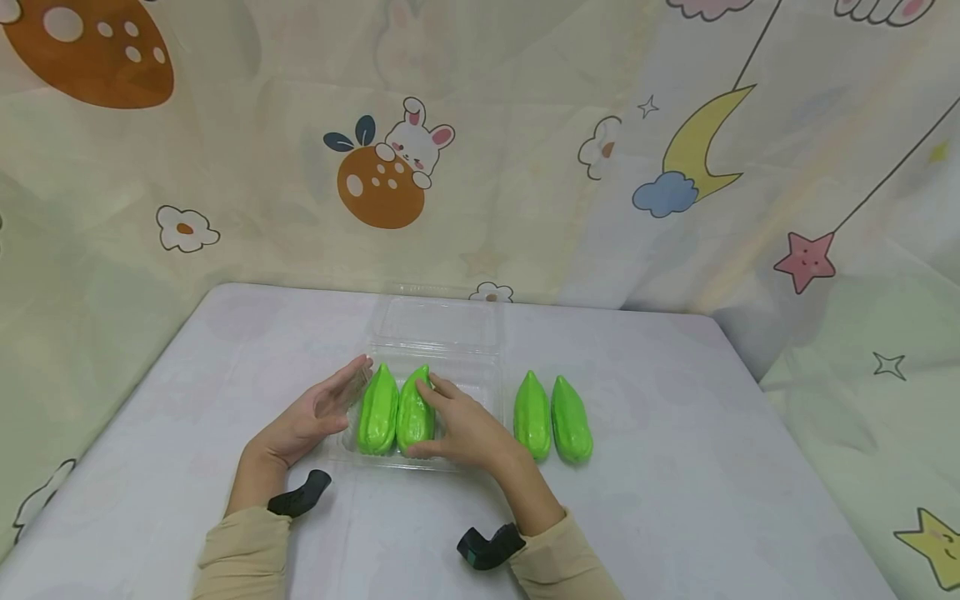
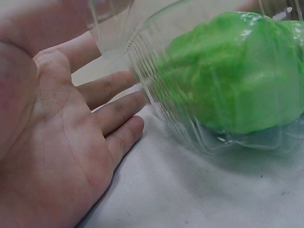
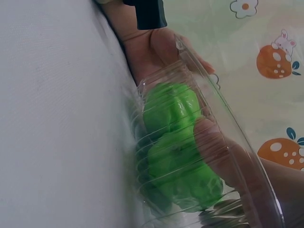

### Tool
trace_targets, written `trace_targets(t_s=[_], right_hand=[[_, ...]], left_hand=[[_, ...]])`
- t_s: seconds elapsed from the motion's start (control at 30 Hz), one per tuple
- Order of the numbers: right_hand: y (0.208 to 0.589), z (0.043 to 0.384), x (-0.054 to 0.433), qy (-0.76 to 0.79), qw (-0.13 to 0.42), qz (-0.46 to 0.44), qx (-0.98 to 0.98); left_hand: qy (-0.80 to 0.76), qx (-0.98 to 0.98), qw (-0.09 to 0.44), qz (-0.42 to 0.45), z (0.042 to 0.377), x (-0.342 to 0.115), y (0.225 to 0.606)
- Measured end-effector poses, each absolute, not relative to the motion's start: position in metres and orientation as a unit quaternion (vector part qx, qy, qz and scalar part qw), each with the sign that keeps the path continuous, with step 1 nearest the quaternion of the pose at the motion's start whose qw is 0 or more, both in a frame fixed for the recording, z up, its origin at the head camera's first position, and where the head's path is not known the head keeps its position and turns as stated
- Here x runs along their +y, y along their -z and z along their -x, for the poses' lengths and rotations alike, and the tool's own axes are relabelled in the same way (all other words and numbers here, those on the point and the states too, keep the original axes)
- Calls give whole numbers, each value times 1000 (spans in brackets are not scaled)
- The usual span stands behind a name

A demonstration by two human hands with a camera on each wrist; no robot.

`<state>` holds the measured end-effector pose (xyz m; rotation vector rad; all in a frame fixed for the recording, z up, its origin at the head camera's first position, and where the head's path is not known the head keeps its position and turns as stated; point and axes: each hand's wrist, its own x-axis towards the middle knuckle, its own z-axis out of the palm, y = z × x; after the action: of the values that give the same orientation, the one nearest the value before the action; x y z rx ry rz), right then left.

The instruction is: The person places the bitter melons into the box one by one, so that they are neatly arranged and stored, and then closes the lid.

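Observation:
A clear plastic clamshell box stands on the table with its lid raised at the back. Two glossy green, ribbed, pointed vegetables lie side by side in it: the left one and the right one. My right hand reaches over the box and grips the right green vegetable, thumb at its near end, fingers by its tip. In the right wrist view the thumb presses on it through my view of the clear wall. My left hand rests against the box's left side, fingers extended along the outer wall.
Two more green vegetables, one nearer the box and one farther right, lie on the white-covered table. A patterned cloth hangs behind the table. Black camera mounts sit on both wrists.

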<state>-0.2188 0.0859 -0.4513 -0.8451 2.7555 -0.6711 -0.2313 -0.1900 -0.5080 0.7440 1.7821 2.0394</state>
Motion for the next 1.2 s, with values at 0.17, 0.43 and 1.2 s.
trace_targets(t_s=[0.17, 0.43, 1.2], right_hand=[[450, 218, 86, 227, 84, 289, 926], [449, 218, 86, 228, 73, 292, 926], [440, 217, 90, 226, 67, 282, 930]], left_hand=[[-714, 630, 162, -260, 231, -190, 508], [-712, 628, 167, -266, 232, -191, 509], [-713, 631, 164, -258, 231, -191, 509]])
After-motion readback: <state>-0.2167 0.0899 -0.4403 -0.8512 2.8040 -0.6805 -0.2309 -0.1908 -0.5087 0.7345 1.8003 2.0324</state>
